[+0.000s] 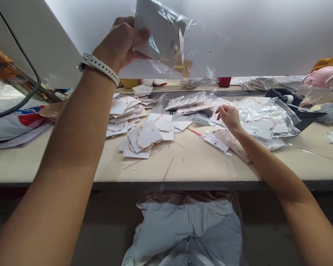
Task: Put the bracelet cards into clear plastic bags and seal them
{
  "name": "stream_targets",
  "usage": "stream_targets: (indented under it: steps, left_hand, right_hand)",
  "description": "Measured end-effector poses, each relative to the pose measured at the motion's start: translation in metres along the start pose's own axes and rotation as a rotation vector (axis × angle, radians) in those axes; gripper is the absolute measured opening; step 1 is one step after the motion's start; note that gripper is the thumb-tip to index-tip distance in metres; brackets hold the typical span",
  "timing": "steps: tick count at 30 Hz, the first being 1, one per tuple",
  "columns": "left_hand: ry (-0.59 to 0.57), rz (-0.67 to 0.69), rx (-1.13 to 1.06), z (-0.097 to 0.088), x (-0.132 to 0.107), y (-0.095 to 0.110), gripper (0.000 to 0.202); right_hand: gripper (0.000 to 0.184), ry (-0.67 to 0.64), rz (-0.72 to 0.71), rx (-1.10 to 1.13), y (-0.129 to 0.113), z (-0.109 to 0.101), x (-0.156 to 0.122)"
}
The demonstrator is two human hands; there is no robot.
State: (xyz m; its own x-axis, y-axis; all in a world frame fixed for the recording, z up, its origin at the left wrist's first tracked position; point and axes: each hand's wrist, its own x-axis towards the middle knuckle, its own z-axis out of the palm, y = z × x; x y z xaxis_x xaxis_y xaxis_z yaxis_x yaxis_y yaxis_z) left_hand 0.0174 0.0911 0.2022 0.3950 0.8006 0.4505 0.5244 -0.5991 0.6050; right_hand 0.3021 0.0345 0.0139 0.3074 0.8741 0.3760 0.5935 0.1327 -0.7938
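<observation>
My left hand (122, 42) is raised high above the table, fingers pinched on a clear plastic bag (169, 40) with a white card inside. A white band sits on that wrist. My right hand (229, 116) reaches down onto the table, fingers curled on a pile of clear bags with cards (255, 118). White cards carrying rose-gold necklaces (144, 138) lie in a loose heap to the left of that hand.
A beige table (183, 166) runs across the view with its front edge near me. A black tape dispenser (291, 101) and a pink object (324, 75) stand at the right. A printed plastic bag (13, 122) lies at the left. More bagged cards (188, 101) sit behind.
</observation>
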Motion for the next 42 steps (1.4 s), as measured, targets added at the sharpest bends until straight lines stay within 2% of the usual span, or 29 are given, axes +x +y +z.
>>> stream_targets:
  steps: [3,5,11,14,17,21,23,26,27,29,30,33,35,38,39,42]
  left_hand:
    - [-0.036,0.013,-0.138,-0.007,0.004,-0.009,0.051]
    - [-0.041,0.010,-0.157,-0.012,0.005,-0.015,0.056]
    - [-0.158,0.047,-0.032,-0.020,-0.004,-0.017,0.053]
    - [-0.140,0.052,-0.003,-0.020,-0.006,-0.014,0.057]
    - [-0.043,0.053,0.053,-0.015,-0.002,-0.007,0.049]
    - [0.136,0.077,0.323,0.008,-0.013,0.008,0.040]
    - [0.132,0.125,0.498,0.029,-0.037,0.017,0.033]
    - [-0.092,0.216,0.660,0.070,-0.093,0.028,0.028]
    - [-0.178,0.250,0.711,0.084,-0.115,0.030,0.032]
    - [-0.424,0.481,0.957,0.109,-0.157,0.031,0.045]
    - [-0.492,0.591,0.983,0.121,-0.176,0.030,0.046]
    - [-0.514,0.736,0.976,0.144,-0.219,0.025,0.038]
    - [-0.495,0.717,0.908,0.150,-0.231,0.022,0.037]
    - [-0.536,0.565,0.758,0.144,-0.223,0.017,0.082]
    - [-0.558,0.489,0.733,0.140,-0.213,0.014,0.085]
    - [-0.554,0.234,0.823,0.126,-0.174,-0.003,0.058]
  right_hand:
    - [0.025,-0.069,0.014,0.093,-0.001,0.000,0.001]
    - [0.027,-0.116,0.034,0.168,-0.003,-0.001,0.001]
    - [0.038,-0.320,0.107,0.429,-0.011,-0.004,-0.003]
    - [0.037,-0.404,0.154,0.556,-0.013,-0.004,-0.006]
    - [0.034,-0.370,0.166,0.570,-0.013,-0.005,-0.004]
    - [0.029,-0.191,0.176,0.591,-0.010,-0.011,0.006]
    - [0.027,-0.094,0.200,0.573,-0.009,-0.016,0.011]
    - [0.025,-0.033,0.287,0.488,-0.006,-0.019,0.015]
    - [0.025,-0.042,0.310,0.455,-0.005,-0.019,0.015]
    - [0.025,-0.079,0.327,0.401,-0.005,-0.017,0.013]
    - [0.023,-0.109,0.330,0.379,-0.005,-0.016,0.012]
    - [0.017,-0.244,0.332,0.306,-0.010,-0.012,0.006]
    - [0.016,-0.333,0.331,0.241,-0.016,-0.010,0.002]
    - [0.018,-0.382,0.305,0.154,-0.023,-0.010,-0.004]
    - [0.020,-0.380,0.275,0.121,-0.025,-0.010,-0.006]
    - [0.024,-0.395,0.119,-0.063,-0.029,-0.008,-0.012]
